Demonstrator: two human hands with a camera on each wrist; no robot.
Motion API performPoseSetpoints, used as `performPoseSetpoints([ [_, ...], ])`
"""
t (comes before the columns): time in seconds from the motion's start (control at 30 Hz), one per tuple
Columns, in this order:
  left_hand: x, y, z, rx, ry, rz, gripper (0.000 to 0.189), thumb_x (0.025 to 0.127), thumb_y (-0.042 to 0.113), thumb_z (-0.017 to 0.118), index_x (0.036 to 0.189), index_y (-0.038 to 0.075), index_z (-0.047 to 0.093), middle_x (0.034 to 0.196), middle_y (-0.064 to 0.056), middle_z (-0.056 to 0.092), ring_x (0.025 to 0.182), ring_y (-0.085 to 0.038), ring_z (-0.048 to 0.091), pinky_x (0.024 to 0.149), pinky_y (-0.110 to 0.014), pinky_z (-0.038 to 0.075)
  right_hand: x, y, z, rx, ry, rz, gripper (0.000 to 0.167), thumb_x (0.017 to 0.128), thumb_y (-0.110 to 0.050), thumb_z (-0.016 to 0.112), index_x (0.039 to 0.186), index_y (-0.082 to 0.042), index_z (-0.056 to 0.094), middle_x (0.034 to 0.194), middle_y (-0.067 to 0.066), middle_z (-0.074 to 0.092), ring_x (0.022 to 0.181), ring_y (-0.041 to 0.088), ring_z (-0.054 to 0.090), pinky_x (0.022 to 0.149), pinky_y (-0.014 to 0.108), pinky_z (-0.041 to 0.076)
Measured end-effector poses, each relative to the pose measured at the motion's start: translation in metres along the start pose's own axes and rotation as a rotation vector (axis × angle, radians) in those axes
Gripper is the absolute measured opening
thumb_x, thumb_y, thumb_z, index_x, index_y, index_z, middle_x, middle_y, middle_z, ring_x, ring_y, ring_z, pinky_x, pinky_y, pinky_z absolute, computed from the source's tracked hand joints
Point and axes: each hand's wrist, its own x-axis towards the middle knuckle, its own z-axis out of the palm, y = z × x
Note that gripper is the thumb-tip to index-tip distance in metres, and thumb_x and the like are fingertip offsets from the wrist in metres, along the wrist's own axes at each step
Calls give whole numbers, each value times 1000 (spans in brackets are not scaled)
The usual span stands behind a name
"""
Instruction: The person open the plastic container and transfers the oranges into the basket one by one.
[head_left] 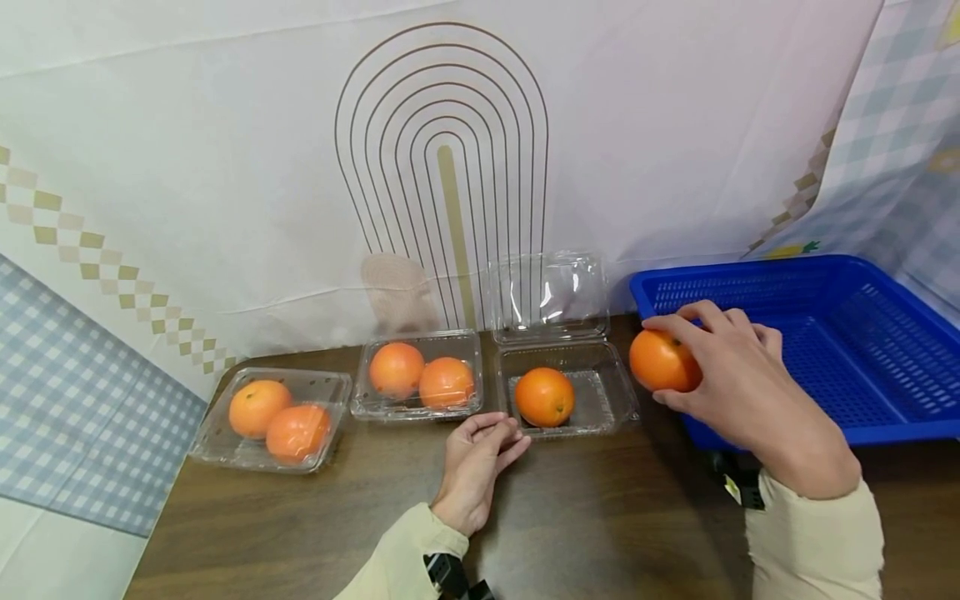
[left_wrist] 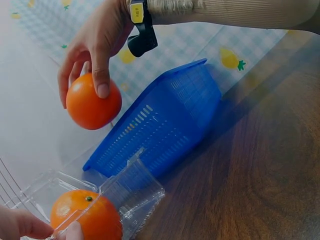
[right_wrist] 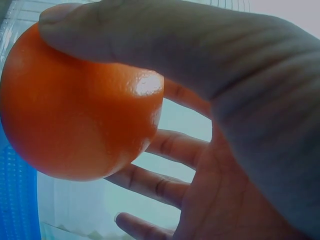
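Note:
My right hand grips an orange between thumb and fingers, raised beside the left rim of the blue basket. In the right wrist view the thumb lies across the held orange. An open clear plastic clamshell box stands on the table with one orange in its base; its lid is tilted up behind. At the box's front left corner, my left hand pinches the rim with thumb and finger.
Two clamshell boxes with lids down stand to the left, one beside the open box and one farther left, each with two oranges inside. The blue basket sits at the right. A patterned cloth hangs behind the table.

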Motion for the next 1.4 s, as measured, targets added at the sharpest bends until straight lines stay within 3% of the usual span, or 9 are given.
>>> performPoseSetpoints([
  [0.33, 0, 0, 0, -5, -5, 3, 22, 96, -1, 64, 115, -7, 56, 91, -5, 71, 83, -13, 68, 85, -31, 67, -4, 8, -2, 0, 27, 4, 76, 69, -25, 94, 136, -17, 60, 130, 23, 51, 109, 48, 43, 83, 65, 32],
  [1.4, -1, 1, 1, -7, 0, 2, 21, 95, -3, 64, 114, -8, 57, 90, -6, 71, 82, -13, 68, 85, -32, 67, -11, 29, -7, -5, -14, 61, 77, 73, -28, 92, 140, -14, 56, 130, 27, 49, 107, 53, 42, 79, 68, 33],
])
